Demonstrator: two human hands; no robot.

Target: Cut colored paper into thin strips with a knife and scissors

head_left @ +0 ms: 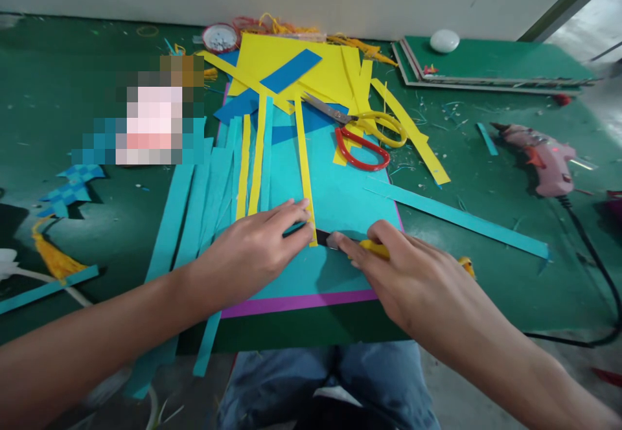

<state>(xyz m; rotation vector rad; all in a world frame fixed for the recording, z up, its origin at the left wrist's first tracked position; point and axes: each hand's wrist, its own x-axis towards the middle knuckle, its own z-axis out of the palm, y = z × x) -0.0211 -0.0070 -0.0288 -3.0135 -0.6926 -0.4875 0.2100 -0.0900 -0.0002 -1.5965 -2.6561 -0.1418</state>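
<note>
Left hand (257, 247) pinches yellow strip (303, 151), right hand (401, 258) yellow-handled blade (375, 249); blue sheet (289, 281) lies open toward six o'clock's purple edge (299, 304).

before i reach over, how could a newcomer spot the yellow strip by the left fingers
On the green table, find the large turquoise sheet. From near the tips of the scissors, a yellow strip runs over it to the left hand. Unlike the yellow strips to its left, its near end meets the blade of the knife in the right hand.
</note>
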